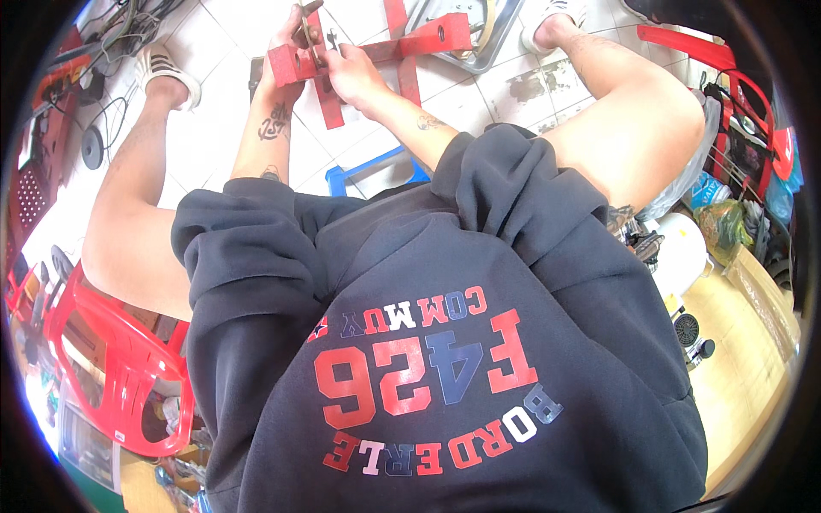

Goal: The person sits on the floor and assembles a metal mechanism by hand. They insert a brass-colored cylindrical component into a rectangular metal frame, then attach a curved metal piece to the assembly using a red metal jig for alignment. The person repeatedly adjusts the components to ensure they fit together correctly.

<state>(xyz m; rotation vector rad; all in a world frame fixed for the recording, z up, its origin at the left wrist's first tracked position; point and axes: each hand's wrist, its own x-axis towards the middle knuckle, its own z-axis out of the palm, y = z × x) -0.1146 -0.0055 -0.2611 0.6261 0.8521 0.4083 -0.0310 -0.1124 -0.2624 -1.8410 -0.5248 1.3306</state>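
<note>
A red metal frame (436, 36), a beam with crossing legs, stands on the floor between my feet. At the left end of its beam, my left hand (286, 38) is closed round a thin brownish metal piece (306, 31), whose kind I cannot make out. My right hand (352, 77) lies against the same beam, its fingers closed on a small silver wrench (333, 38) with a forked tip pointing away from me. The two hands are close together. The red beam end partly hides my left palm, and my right fingers cover the wrench's handle.
Beyond the frame lies a metal tray (487, 53) with a curved part in it. A low blue stool (339, 181) stands between my legs. Red plastic chairs (128, 368) are at left and right. Cables (128, 24) lie at far left; a wooden table (735, 342) is at right.
</note>
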